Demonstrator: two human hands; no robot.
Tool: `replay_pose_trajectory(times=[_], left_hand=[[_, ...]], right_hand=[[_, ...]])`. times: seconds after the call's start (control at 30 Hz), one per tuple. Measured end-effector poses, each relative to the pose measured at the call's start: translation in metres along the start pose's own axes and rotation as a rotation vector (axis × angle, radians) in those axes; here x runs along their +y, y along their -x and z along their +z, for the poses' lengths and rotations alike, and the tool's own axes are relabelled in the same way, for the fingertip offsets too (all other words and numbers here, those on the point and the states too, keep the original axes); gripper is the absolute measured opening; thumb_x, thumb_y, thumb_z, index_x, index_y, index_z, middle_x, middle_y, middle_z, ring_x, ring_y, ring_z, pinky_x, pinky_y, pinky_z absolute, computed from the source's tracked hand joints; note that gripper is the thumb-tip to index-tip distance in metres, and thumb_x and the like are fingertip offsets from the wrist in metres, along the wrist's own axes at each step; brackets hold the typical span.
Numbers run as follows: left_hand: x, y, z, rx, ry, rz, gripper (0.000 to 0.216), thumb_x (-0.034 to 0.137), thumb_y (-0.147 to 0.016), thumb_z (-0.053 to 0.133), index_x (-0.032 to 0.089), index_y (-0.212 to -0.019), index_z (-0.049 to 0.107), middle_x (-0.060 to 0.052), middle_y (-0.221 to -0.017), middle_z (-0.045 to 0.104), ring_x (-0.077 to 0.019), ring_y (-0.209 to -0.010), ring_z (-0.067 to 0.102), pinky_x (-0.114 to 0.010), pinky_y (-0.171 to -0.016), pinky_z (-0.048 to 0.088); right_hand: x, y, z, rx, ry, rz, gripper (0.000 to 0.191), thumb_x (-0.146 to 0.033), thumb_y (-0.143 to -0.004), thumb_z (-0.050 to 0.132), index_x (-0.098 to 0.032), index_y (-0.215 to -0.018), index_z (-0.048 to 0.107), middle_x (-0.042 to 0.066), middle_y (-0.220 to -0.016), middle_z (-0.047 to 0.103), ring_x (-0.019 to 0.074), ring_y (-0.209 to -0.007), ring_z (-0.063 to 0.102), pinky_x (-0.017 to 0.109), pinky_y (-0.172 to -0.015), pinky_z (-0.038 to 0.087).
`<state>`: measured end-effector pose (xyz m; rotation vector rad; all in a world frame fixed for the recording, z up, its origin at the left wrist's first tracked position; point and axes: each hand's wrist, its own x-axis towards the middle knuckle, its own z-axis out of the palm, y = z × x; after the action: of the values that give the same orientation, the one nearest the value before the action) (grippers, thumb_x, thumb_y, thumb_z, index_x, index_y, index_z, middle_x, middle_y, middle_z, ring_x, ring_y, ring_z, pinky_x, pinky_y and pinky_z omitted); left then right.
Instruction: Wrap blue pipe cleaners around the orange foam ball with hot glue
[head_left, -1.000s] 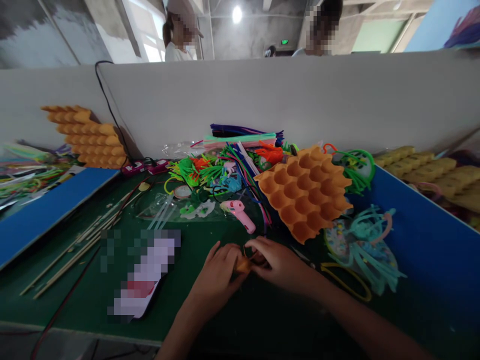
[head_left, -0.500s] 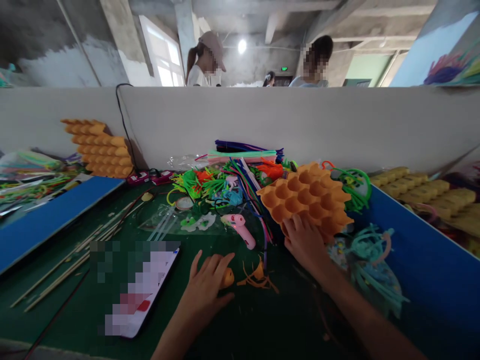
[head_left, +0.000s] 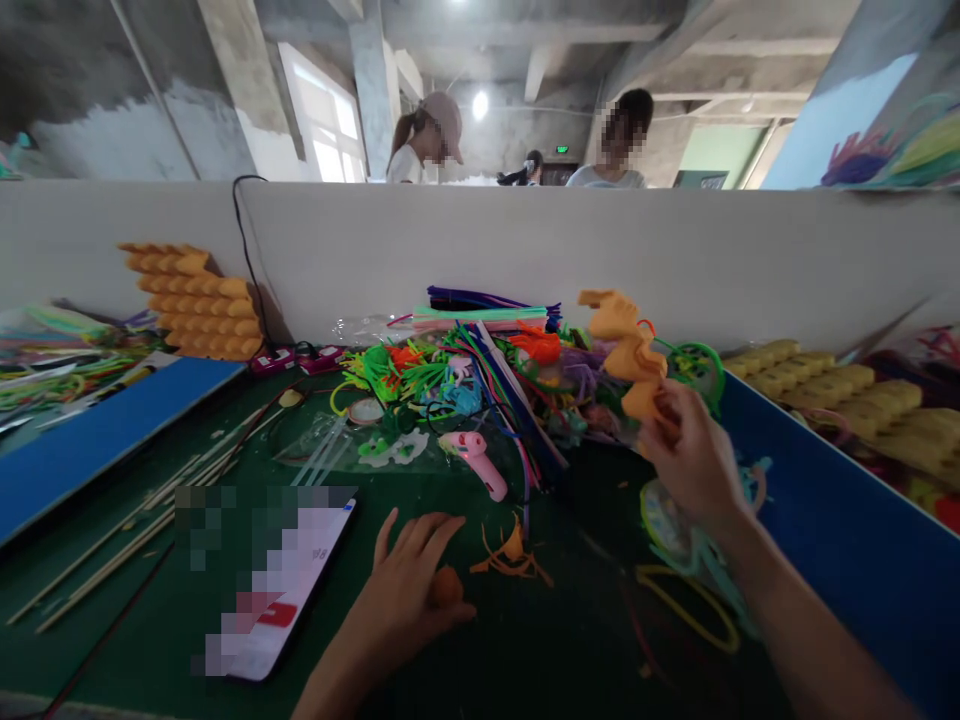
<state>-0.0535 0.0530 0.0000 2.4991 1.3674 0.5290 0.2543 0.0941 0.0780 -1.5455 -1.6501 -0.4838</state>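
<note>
My left hand (head_left: pixel 409 590) rests on the green table (head_left: pixel 525 660) with its fingers curled round a small orange piece (head_left: pixel 445 587). My right hand (head_left: pixel 694 460) is raised at the right and grips the lower edge of the orange honeycomb tray (head_left: pixel 626 350), which is lifted and seen nearly edge-on. Orange trimmings (head_left: pixel 514 555) lie on the table just right of my left hand. A pink glue gun (head_left: pixel 480 460) lies beyond them.
A heap of coloured pipe cleaners (head_left: pixel 480 350) fills the back of the table. A phone (head_left: pixel 277 590) and wooden sticks (head_left: pixel 150 520) lie at the left. Another orange tray (head_left: pixel 199 300) leans on the white partition (head_left: pixel 525 240). Blue boards (head_left: pixel 825 500) flank the table. People stand behind the partition.
My hands parted from the small orange piece they worked together. My right hand reached to the honeycomb tray, gripped it and lifted it up on edge. My left hand stayed with the piece.
</note>
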Motion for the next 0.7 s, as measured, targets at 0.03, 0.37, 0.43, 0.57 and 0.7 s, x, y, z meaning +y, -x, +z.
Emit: replay_pose_trajectory(times=[0.03, 0.37, 0.43, 0.57, 0.7], left_hand=[[0.001, -0.001, -0.005, 0.029, 0.014, 0.015, 0.051, 0.037, -0.077, 0.059, 0.023, -0.125, 0.049, -0.01, -0.119, 0.061, -0.0295, -0.115, 0.053, -0.059, -0.106, 0.026], [0.008, -0.045, -0.091, 0.317, 0.227, 0.117, 0.034, 0.036, -0.084, 0.044, 0.02, -0.055, 0.051, 0.001, -0.051, 0.054, -0.0134, -0.053, 0.053, -0.028, -0.064, 0.046], [0.007, -0.051, -0.087, 0.355, 0.378, 0.095, 0.017, 0.031, -0.083, 0.047, 0.02, -0.077, 0.058, 0.0, -0.072, 0.061, -0.0116, -0.059, 0.056, -0.026, -0.065, 0.048], [0.009, -0.066, -0.072, 0.381, 0.864, 0.096, 0.058, 0.033, -0.073, 0.062, 0.028, -0.125, 0.037, -0.006, -0.119, 0.053, -0.0139, -0.083, 0.061, -0.029, -0.073, 0.053], [0.028, -0.089, -0.065, 0.169, 1.343, 0.055, 0.068, 0.037, -0.071, 0.066, 0.027, -0.129, 0.033, -0.008, -0.126, 0.053, -0.0239, -0.112, 0.055, -0.038, -0.085, 0.053]], right_hand=[[0.002, -0.004, -0.007, 0.031, -0.035, 0.027, 0.03, -0.025, -0.08, 0.044, -0.019, -0.109, 0.047, 0.01, -0.09, 0.064, 0.0223, -0.077, 0.064, 0.035, -0.065, 0.05], [0.002, -0.022, -0.034, 0.166, -0.243, 0.077, 0.033, -0.021, -0.073, 0.05, -0.023, -0.107, 0.05, 0.007, -0.088, 0.06, 0.0225, -0.076, 0.061, 0.039, -0.068, 0.05], [-0.004, -0.022, -0.038, 0.188, -0.157, 0.004, 0.032, -0.022, -0.074, 0.051, -0.023, -0.106, 0.052, 0.006, -0.086, 0.06, 0.0222, -0.075, 0.061, 0.038, -0.067, 0.05], [-0.028, -0.02, -0.04, 0.096, -0.008, -0.234, 0.029, -0.022, -0.078, 0.048, -0.021, -0.107, 0.054, 0.008, -0.087, 0.065, 0.0228, -0.077, 0.064, 0.037, -0.066, 0.051], [-0.062, -0.018, -0.031, -0.058, -0.004, -0.435, 0.031, -0.016, -0.081, 0.044, -0.016, -0.111, 0.054, 0.01, -0.1, 0.066, 0.0213, -0.092, 0.063, 0.033, -0.075, 0.051]])
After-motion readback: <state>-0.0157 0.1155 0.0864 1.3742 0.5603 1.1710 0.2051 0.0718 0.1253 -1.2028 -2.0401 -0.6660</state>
